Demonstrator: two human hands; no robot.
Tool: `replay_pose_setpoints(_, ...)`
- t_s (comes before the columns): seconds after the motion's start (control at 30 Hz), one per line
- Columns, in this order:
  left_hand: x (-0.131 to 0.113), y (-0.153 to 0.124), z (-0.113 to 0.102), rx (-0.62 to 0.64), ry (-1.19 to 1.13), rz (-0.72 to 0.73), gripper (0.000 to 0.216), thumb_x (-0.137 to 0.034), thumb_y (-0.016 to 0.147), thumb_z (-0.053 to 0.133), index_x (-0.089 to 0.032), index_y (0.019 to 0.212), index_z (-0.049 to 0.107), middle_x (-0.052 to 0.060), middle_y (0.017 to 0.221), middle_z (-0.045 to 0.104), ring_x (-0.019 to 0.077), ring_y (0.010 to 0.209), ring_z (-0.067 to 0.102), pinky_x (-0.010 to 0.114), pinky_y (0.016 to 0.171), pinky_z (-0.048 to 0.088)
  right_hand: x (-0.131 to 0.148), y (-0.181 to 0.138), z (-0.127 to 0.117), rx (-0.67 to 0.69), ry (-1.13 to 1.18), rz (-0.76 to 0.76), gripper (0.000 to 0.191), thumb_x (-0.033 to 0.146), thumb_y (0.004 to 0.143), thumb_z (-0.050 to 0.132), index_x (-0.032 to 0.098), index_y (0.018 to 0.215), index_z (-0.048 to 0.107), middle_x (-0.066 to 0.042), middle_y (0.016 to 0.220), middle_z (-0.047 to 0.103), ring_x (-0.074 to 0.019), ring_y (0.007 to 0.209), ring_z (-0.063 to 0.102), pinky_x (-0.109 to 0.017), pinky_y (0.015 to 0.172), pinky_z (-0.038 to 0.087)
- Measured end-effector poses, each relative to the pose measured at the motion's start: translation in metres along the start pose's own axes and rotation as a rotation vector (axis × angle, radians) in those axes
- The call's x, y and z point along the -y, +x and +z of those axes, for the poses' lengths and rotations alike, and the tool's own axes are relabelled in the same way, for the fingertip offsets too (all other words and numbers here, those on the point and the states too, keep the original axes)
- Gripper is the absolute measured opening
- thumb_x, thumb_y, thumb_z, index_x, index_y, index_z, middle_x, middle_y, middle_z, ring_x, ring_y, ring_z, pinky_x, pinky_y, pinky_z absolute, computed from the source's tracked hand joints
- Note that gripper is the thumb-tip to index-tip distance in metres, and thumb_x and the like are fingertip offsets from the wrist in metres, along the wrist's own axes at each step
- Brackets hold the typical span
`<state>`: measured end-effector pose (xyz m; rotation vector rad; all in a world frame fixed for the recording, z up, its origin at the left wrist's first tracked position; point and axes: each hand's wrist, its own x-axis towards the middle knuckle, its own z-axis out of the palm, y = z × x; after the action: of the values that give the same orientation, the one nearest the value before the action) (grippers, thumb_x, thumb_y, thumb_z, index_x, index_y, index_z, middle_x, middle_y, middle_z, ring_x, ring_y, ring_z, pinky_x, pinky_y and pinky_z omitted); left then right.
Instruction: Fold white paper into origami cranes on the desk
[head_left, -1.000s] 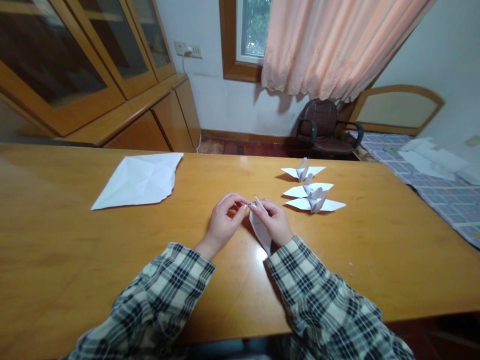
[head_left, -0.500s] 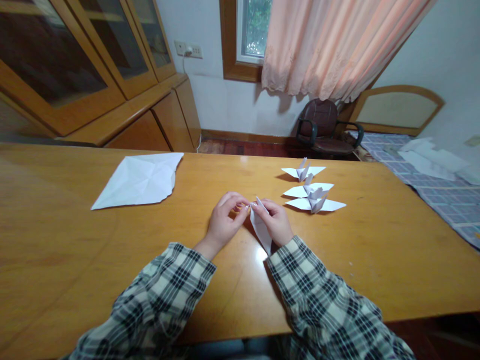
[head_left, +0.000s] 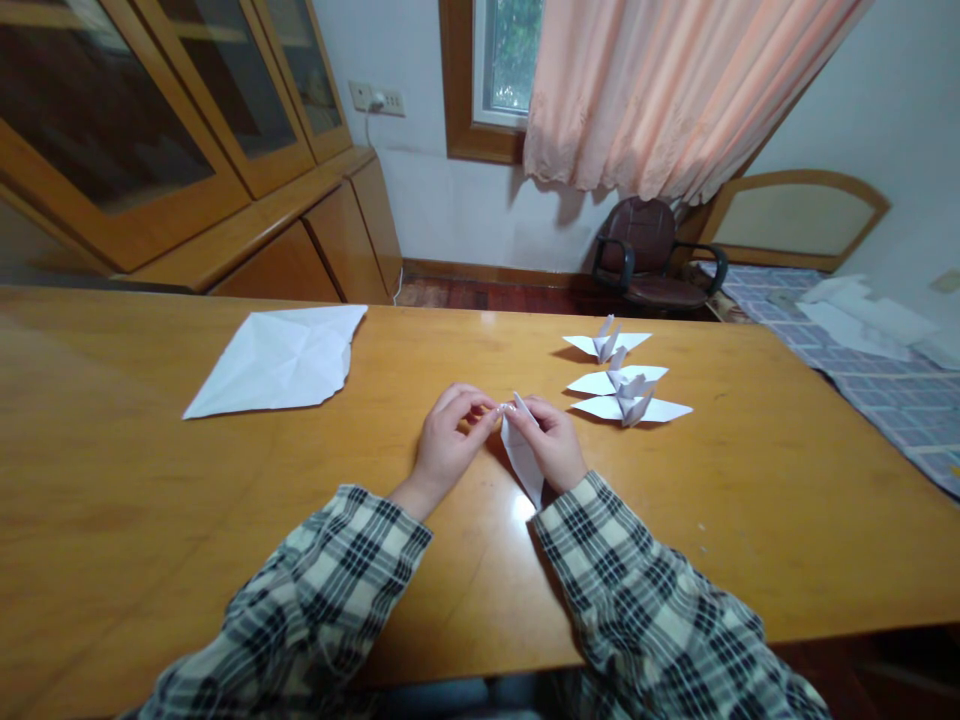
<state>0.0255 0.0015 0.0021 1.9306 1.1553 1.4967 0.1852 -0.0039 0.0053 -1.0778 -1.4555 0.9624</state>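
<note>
we're at the wooden table (head_left: 150, 520), both hands near its middle. right hand (head_left: 556, 448) is closed round the narrow folded paper piece (head_left: 523, 458), which sits just off the table in front of us. left hand (head_left: 448, 440) pinches its upper tip. our read: it's a small fold at the tip, so grip firm close to the fold, line edges up first, crease in one pass. around: cabinet (head_left: 150, 150) far left, creased flat sheet (head_left: 277, 360) left, three paper cranes (head_left: 626, 385) near the right hand but apart. nothing blocks us; mind the right sleeve near the cranes.
</note>
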Motion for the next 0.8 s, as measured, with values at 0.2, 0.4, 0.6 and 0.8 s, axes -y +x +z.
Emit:
replay_pose_setpoints(0.2, -0.0025, 0.0011, -0.0002, -0.016, -0.003, 0.004, 0.011, -0.027, 0.089, 0.066, -0.018, 0.082, 0.066, 0.001, 0.083, 0.061, 0.0118, 0.075, 0.059, 0.022, 0.064, 0.051, 0.0013, -0.0001, 0.0002, -0.009, 0.009, 0.003, 0.027, 0.045, 0.086, 0.066, 0.02, 0.082, 0.076, -0.003, 0.074, 0.065, -0.0163, 0.072, 0.057, -0.03, 0.069, 0.044)
replay_pose_setpoints(0.4, 0.0013, 0.0001, 0.0002, -0.012, -0.03, 0.003, 0.007, -0.025, 0.088, 0.067, -0.019, 0.084, 0.069, 0.002, 0.086, 0.061, 0.0118, 0.075, 0.059, 0.022, 0.064, 0.051, -0.002, 0.0006, 0.0011, -0.044, 0.042, 0.03, 0.029, 0.046, 0.084, 0.066, 0.02, 0.077, 0.076, -0.003, 0.073, 0.066, -0.0158, 0.07, 0.056, -0.029, 0.067, 0.043)
replay_pose_setpoints(0.6, 0.003, -0.0022, -0.0002, 0.02, -0.046, -0.005, 0.006, -0.026, 0.088, 0.067, -0.021, 0.087, 0.07, 0.002, 0.089, 0.061, 0.0116, 0.076, 0.06, 0.022, 0.063, 0.05, -0.005, 0.0005, 0.0008, -0.066, 0.077, 0.052, 0.029, 0.048, 0.081, 0.068, 0.021, 0.076, 0.075, -0.002, 0.072, 0.066, -0.0161, 0.069, 0.056, -0.029, 0.066, 0.043)
replay_pose_setpoints(0.8, 0.0006, -0.0016, -0.0006, 0.038, -0.047, -0.001, 0.007, -0.026, 0.09, 0.064, -0.021, 0.087, 0.068, 0.002, 0.088, 0.061, 0.0118, 0.078, 0.059, 0.022, 0.067, 0.05, -0.0045, -0.0003, 0.0002, -0.06, 0.082, 0.054, 0.026, 0.044, 0.082, 0.068, 0.02, 0.075, 0.074, -0.002, 0.072, 0.064, -0.0154, 0.069, 0.055, -0.029, 0.066, 0.042)
